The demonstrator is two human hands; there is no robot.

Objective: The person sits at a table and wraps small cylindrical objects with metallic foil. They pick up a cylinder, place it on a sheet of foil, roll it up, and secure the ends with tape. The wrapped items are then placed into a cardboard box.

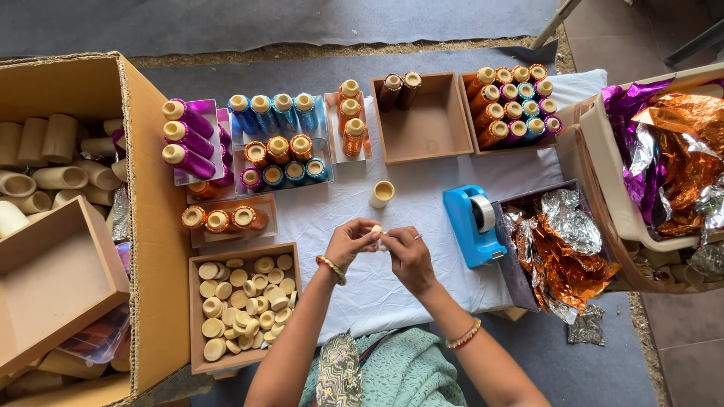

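Observation:
My left hand [351, 241] and my right hand [409, 256] meet over the white cloth [354, 294], pinching a small cream-coloured piece [377, 230] between their fingertips. A bare cream tube [381, 194] stands upright on the cloth just beyond my hands. A wooden tray of several round cream discs [240, 305] lies left of my left forearm. A blue tape dispenser [471, 223] sits right of my right hand.
Trays of foil-wrapped tubes in purple [188, 139], blue [275, 113], orange [351, 117] and mixed colours [513, 102] line the far side. A nearly empty wooden box [422, 128] holds two brown tubes. A cardboard carton [154, 226] with bare tubes stands left; bins of crumpled foil [558, 241] stand right.

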